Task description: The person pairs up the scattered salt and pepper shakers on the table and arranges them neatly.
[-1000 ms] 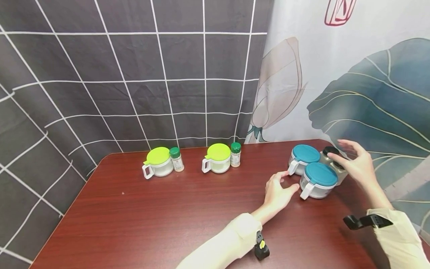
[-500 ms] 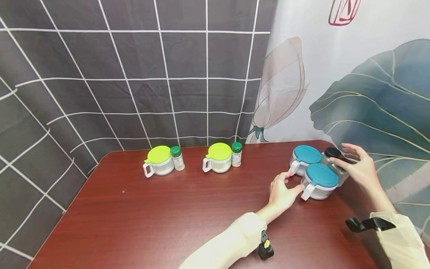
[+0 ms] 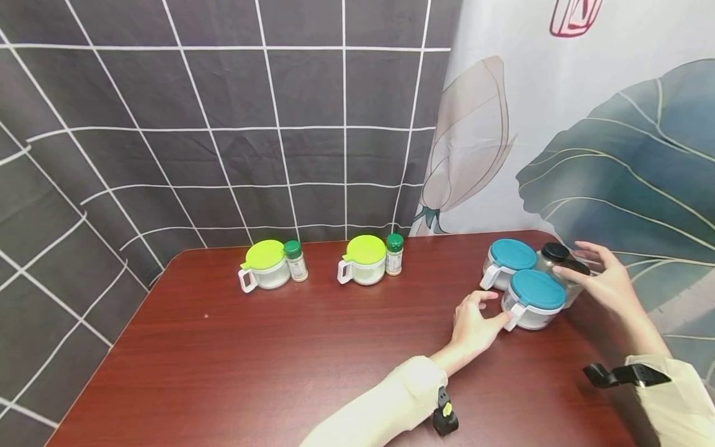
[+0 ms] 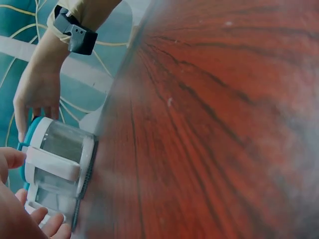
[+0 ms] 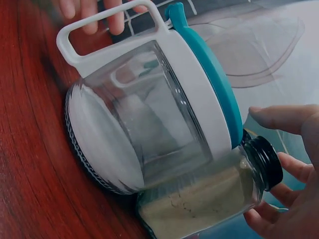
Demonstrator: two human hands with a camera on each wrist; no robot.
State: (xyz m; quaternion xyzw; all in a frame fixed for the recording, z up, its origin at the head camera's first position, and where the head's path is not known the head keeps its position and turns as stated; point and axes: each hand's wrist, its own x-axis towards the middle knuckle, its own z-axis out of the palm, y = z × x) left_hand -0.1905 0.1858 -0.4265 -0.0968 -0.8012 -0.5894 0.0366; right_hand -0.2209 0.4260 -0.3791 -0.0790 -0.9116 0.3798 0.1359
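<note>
My left hand (image 3: 475, 326) is at the front teal-lidded seasoning jar (image 3: 535, 301), its thumb by the white handle (image 4: 54, 163). Its other fingers bend loosely beside the handle of the rear teal-lidded seasoning jar (image 3: 509, 259). Both glass jars stand upright, close together; white contents show in the one in the right wrist view. Behind them are two black-capped jars, a rear one (image 3: 555, 253) and a nearer one partly hidden by my right hand (image 3: 611, 282). In the right wrist view, thumb and fingers spread around a black cap (image 5: 266, 163), the thumb apart from it; beige powder fills that jar.
Two lime-lidded seasoning jars with white handles, one left (image 3: 265, 266) and one centre (image 3: 365, 261), stand along the table's back edge. Beside each is a green-capped shaker, left (image 3: 296, 261) and centre (image 3: 394, 254). Hanging cloths (image 3: 313, 155) back the reddish-brown table (image 3: 251, 360).
My left fingers have come away slightly from the rear jar's handle, the thumb staying near the front handle. My right hand has shifted slightly toward the table's near side. The jars stay put.
</note>
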